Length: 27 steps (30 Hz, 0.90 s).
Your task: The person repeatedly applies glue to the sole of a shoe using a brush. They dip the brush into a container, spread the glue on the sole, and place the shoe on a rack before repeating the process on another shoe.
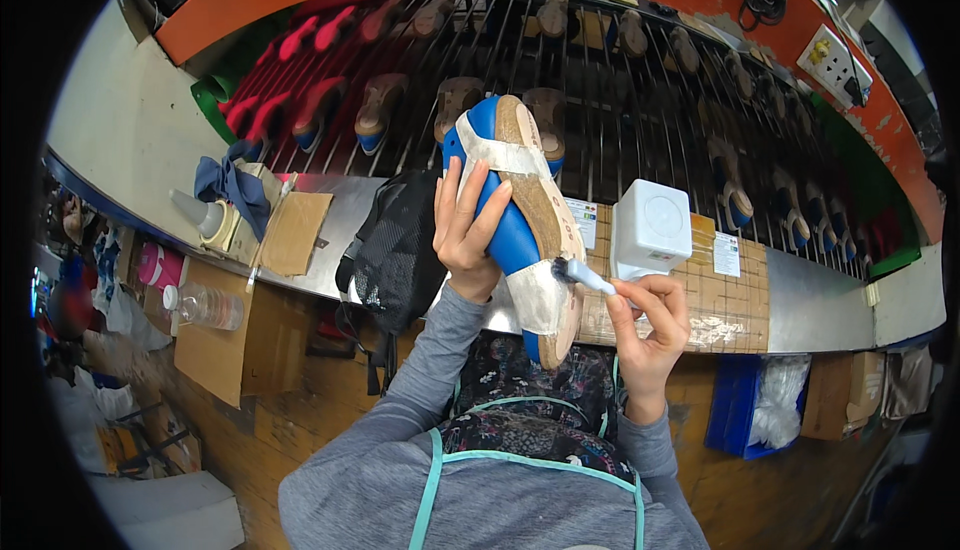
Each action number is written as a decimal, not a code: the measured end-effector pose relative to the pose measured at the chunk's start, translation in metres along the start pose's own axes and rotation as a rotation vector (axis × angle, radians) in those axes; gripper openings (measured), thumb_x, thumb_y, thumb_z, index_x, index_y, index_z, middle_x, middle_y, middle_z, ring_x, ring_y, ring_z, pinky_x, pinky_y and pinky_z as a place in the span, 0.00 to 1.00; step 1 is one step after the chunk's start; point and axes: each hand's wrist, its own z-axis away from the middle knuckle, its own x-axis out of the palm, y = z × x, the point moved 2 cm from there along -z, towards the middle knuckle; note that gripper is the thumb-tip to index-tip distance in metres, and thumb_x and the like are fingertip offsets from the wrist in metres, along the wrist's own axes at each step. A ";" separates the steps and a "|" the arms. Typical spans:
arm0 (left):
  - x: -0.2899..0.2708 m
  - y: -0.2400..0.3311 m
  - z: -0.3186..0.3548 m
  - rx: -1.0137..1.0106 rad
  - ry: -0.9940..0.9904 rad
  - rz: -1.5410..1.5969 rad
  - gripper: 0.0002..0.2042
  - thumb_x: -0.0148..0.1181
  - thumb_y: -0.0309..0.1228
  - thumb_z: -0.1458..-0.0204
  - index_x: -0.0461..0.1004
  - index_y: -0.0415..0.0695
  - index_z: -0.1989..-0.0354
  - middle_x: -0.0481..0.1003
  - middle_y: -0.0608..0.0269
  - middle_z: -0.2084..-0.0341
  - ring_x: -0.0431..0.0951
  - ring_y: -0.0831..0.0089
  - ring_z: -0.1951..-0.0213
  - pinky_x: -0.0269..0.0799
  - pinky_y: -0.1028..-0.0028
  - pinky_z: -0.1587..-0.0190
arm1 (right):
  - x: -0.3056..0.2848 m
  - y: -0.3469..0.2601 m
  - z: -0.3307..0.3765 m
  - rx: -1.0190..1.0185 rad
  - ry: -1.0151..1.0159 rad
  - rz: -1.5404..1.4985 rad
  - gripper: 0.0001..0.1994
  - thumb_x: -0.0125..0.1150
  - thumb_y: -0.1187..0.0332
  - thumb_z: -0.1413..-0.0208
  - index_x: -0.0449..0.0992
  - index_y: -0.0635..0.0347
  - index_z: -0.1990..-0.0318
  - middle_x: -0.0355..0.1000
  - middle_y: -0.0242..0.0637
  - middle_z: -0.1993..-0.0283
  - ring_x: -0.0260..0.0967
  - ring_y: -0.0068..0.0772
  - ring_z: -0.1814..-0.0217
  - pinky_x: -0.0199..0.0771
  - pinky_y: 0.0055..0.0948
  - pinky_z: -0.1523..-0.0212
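Observation:
Tilted upright in front of me is a sandal with a cork-coloured sole and pale straps, fitted over a blue shoe last. My left hand grips it from the left side, fingers spread across the last and the upper strap. Pinched between the fingers of my right hand is a small brush with a white handle. Its dark tip touches the sole's edge beside the lower strap. A white square container stands just beyond my right hand.
Behind the bench, a rack of metal bars carries several sandals. A black bag lies left of my left hand. Cardboard covers the bench at right. Lower down are a plastic bottle at left and a blue crate at right.

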 end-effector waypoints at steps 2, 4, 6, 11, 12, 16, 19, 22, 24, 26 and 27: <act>0.001 -0.002 -0.001 -0.012 -0.015 0.000 0.20 0.66 0.33 0.57 0.77 0.53 0.51 0.73 0.55 0.45 0.68 0.43 0.41 0.62 0.45 0.42 | -0.002 0.002 0.001 0.021 -0.039 -0.029 0.09 0.70 0.73 0.56 0.83 0.59 0.65 0.69 0.29 0.69 0.60 0.24 0.69 0.54 0.26 0.62; 0.001 -0.003 -0.002 -0.027 -0.035 -0.009 0.20 0.67 0.33 0.57 0.77 0.53 0.51 0.72 0.56 0.45 0.68 0.44 0.41 0.62 0.45 0.42 | -0.004 0.003 0.003 0.021 -0.047 -0.037 0.08 0.70 0.73 0.56 0.83 0.59 0.65 0.69 0.30 0.69 0.60 0.24 0.70 0.54 0.26 0.62; 0.003 -0.003 -0.003 -0.047 -0.055 -0.014 0.21 0.67 0.33 0.58 0.77 0.54 0.51 0.72 0.57 0.45 0.68 0.46 0.41 0.61 0.45 0.41 | -0.005 0.003 0.005 0.027 -0.052 -0.048 0.08 0.70 0.73 0.56 0.83 0.59 0.65 0.70 0.30 0.69 0.60 0.24 0.70 0.55 0.26 0.62; 0.007 -0.001 -0.008 -0.091 -0.088 -0.002 0.23 0.68 0.34 0.60 0.77 0.54 0.50 0.72 0.57 0.45 0.67 0.48 0.40 0.60 0.49 0.39 | -0.007 0.003 0.013 0.058 -0.038 -0.101 0.08 0.70 0.74 0.56 0.83 0.60 0.65 0.70 0.30 0.68 0.60 0.24 0.69 0.59 0.24 0.64; 0.008 0.000 -0.009 -0.098 -0.092 0.001 0.24 0.69 0.34 0.60 0.77 0.54 0.50 0.72 0.58 0.45 0.68 0.48 0.40 0.60 0.49 0.39 | -0.008 0.003 0.014 0.058 -0.032 -0.115 0.08 0.70 0.74 0.55 0.83 0.60 0.65 0.69 0.31 0.68 0.60 0.24 0.69 0.60 0.23 0.66; 0.011 0.002 -0.012 -0.126 -0.117 0.026 0.25 0.69 0.34 0.61 0.77 0.53 0.49 0.72 0.58 0.45 0.68 0.48 0.40 0.61 0.51 0.39 | -0.013 0.003 0.018 0.039 -0.032 -0.145 0.08 0.70 0.76 0.55 0.82 0.62 0.65 0.69 0.32 0.68 0.61 0.22 0.70 0.62 0.19 0.71; 0.013 0.003 -0.012 -0.148 -0.142 0.039 0.27 0.70 0.32 0.62 0.76 0.53 0.48 0.72 0.59 0.44 0.68 0.48 0.41 0.61 0.52 0.39 | -0.019 0.003 0.019 0.055 -0.048 -0.244 0.08 0.69 0.76 0.54 0.82 0.64 0.65 0.68 0.32 0.67 0.61 0.20 0.70 0.63 0.18 0.72; 0.016 0.003 -0.011 -0.185 -0.174 0.044 0.29 0.71 0.30 0.65 0.76 0.53 0.47 0.72 0.59 0.44 0.68 0.47 0.41 0.61 0.53 0.39 | -0.023 0.002 0.020 0.081 -0.041 -0.291 0.07 0.68 0.77 0.53 0.82 0.65 0.64 0.68 0.32 0.66 0.62 0.19 0.70 0.63 0.18 0.71; 0.017 0.004 -0.009 -0.195 -0.187 0.045 0.30 0.72 0.28 0.66 0.76 0.54 0.47 0.71 0.59 0.43 0.67 0.47 0.41 0.61 0.52 0.39 | -0.023 0.001 0.019 0.092 -0.023 -0.279 0.07 0.68 0.77 0.52 0.81 0.66 0.64 0.68 0.32 0.66 0.62 0.19 0.70 0.63 0.18 0.71; 0.018 0.004 -0.008 -0.203 -0.200 0.041 0.30 0.72 0.27 0.67 0.76 0.54 0.47 0.71 0.60 0.43 0.67 0.48 0.40 0.60 0.52 0.39 | -0.022 0.001 0.017 0.099 -0.002 -0.259 0.07 0.67 0.77 0.52 0.81 0.66 0.64 0.67 0.32 0.66 0.62 0.19 0.70 0.63 0.18 0.72; 0.017 0.005 -0.007 -0.204 -0.207 0.035 0.30 0.72 0.27 0.67 0.76 0.55 0.47 0.71 0.60 0.43 0.67 0.48 0.40 0.60 0.51 0.39 | -0.021 0.000 0.015 0.095 0.001 -0.237 0.07 0.67 0.77 0.52 0.81 0.66 0.63 0.67 0.32 0.66 0.62 0.19 0.70 0.64 0.18 0.72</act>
